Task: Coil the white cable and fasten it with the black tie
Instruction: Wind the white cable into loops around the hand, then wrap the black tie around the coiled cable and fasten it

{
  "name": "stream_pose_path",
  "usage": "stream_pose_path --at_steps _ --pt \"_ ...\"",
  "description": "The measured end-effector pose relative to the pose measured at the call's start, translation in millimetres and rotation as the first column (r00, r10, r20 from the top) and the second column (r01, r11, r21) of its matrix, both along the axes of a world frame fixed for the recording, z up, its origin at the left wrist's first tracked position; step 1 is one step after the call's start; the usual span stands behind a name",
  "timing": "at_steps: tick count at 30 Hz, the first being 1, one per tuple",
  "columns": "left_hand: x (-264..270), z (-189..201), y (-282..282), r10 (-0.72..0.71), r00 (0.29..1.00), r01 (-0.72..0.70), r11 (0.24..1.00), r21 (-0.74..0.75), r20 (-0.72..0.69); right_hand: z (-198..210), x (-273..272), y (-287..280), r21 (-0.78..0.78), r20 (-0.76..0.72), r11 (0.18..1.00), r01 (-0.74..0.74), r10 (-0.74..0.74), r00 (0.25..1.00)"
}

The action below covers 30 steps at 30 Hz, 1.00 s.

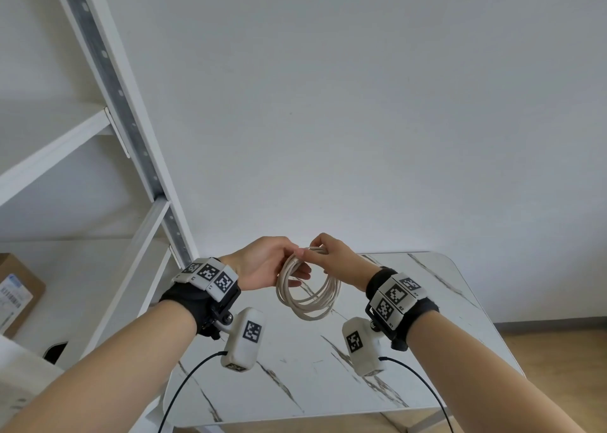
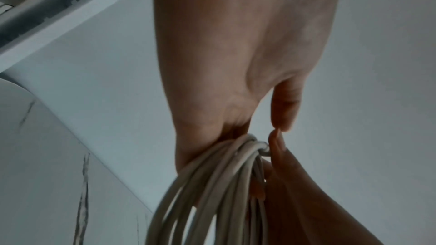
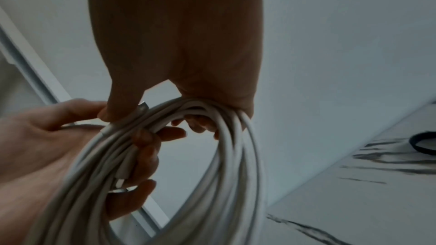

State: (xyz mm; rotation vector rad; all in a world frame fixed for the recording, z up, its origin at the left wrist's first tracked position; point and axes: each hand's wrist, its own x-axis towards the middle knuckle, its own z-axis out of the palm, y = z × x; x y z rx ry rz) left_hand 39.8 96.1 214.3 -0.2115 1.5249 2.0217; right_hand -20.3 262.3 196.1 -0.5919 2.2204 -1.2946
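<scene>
The white cable (image 1: 307, 289) hangs as a coil of several loops in the air above the marble table (image 1: 437, 340). My left hand (image 1: 289, 266) holds the coil's left side, with the loops lying across its fingers (image 3: 147, 156). At the top of the coil, my right hand (image 1: 317, 252) grips the loops: its fingers (image 3: 200, 123) curl through the coil, and its thumb (image 3: 115, 111) presses a connector end onto the bundle. The two thumbs almost touch. The black tie (image 3: 422, 143) lies as a loop on the table, seen only in the right wrist view.
A white metal shelf unit (image 1: 131, 143) stands to the left of the table. A cardboard box (image 1: 16, 294) sits on its lower shelf. A plain white wall (image 1: 361, 104) is behind the table. Wooden floor (image 1: 558, 350) shows to the right.
</scene>
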Motion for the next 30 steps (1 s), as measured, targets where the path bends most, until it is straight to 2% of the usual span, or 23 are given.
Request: stream_pose_path --at_steps 3,5,8,13,22,30 --pt "2 -5 -4 -0.022 0.999 0.022 1.0 -0.011 -0.045 -6 0 1 -0.022 0.026 0.999 0.043 -0.043 0.999" --pt "4 -9 -6 -0.008 0.997 0.003 0.997 -0.079 -0.072 -10 1 0 -0.043 0.056 0.996 0.084 -0.081 0.995" --pt "7 -16 -4 0.064 0.992 -0.082 0.984 -0.161 -0.112 -13 3 1 -0.061 0.099 0.989 0.137 -0.131 0.986" --pt "10 -30 2 0.195 0.963 -0.225 0.962 -0.153 -0.186 -21 7 4 -0.101 0.167 0.964 0.246 -0.227 0.959" --pt "-1 -53 21 0.257 0.958 -0.267 0.962 -0.064 -0.128 -50 0 13 -0.06 0.232 0.947 0.317 -0.295 0.927" --pt "-51 -86 39 0.251 0.967 -0.253 0.964 -0.081 -0.032 -85 -55 38 0.051 0.243 0.969 0.241 -0.246 0.938"
